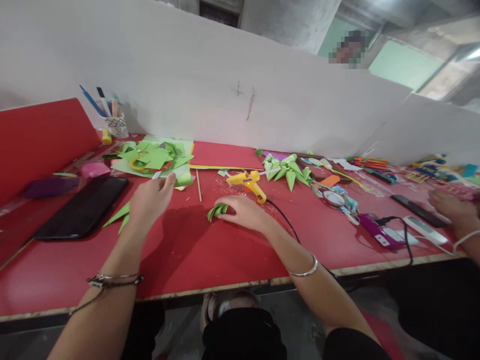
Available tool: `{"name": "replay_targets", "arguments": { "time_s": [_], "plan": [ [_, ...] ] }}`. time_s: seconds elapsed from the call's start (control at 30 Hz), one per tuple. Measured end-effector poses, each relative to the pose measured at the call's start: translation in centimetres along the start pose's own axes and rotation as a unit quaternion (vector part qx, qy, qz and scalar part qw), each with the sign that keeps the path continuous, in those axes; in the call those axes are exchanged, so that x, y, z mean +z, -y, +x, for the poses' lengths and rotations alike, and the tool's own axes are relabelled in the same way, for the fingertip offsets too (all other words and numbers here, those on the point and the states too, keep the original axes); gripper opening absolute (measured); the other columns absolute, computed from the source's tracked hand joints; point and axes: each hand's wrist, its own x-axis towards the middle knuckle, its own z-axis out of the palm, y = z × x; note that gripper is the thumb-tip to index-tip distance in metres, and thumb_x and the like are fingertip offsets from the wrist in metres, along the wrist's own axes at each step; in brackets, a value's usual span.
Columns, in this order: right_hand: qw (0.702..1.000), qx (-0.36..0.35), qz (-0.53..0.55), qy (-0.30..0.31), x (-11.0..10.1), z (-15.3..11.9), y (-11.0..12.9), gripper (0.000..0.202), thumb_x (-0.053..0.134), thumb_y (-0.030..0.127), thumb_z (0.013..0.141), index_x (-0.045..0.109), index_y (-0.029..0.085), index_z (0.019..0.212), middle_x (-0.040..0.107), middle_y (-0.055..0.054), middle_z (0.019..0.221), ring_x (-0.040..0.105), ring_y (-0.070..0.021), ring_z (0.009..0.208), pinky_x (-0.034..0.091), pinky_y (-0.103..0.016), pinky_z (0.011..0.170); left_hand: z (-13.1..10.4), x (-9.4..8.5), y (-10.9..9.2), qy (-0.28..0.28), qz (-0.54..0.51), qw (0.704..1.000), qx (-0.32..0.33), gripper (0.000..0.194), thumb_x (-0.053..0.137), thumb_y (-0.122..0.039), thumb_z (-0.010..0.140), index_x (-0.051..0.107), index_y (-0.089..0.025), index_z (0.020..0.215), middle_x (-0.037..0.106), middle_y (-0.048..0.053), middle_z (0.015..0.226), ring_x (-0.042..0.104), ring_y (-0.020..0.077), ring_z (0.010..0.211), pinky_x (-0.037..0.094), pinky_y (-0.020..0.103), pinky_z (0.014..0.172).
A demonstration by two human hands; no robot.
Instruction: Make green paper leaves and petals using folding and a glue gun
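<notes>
My left hand (152, 196) is closed in a pinch at a curled piece of light green paper (183, 180), which sticks out beyond the fingertips. Between the fingers of my right hand (242, 210) is a small bundle of curled green paper (214, 212), its layers fanned at the left end. A yellow glue gun (247, 183) lies just behind the right hand, its black cord running toward the table's front edge. Pointed green paper pieces (119, 215) show beside my left wrist, partly covered by it.
A pile of green paper cutouts (153, 156) lies at the back left, near a black phone (84, 207) and a pen cup (117, 125). Green paper spikes (290, 172), a purple power adapter (380, 232) and another person's hand (452, 205) are on the right.
</notes>
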Motion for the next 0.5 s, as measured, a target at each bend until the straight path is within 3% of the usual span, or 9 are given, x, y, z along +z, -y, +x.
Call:
{"name": "replay_targets", "arguments": {
  "time_s": [0.3,0.5],
  "plan": [
    [0.999,0.013,0.026,-0.025,0.29,0.03,-0.25,0.023,0.053,0.030,0.080,0.058,0.020,0.100,0.048,-0.006,0.101,0.052,-0.0136,0.088,0.040,-0.027,0.082,0.05,0.07,0.06,0.002,0.008,1.000,0.003,0.050,0.023,-0.049,0.082,0.061,-0.018,0.071,0.053,0.008,0.058,0.047,0.0198,0.053,0.023,0.026,0.045],
    [0.999,-0.015,0.027,-0.025,0.14,0.08,-0.06,0.021,0.051,0.028,0.082,0.058,0.018,0.099,0.056,-0.006,0.097,0.052,-0.0149,0.091,0.039,-0.027,0.083,0.06,0.07,0.03,0.002,0.009,1.000,0.002,0.051,0.023,-0.050,0.081,0.060,-0.017,0.068,0.054,0.009,0.059,0.049,0.0211,0.057,0.025,0.026,0.047]
  ]
}}
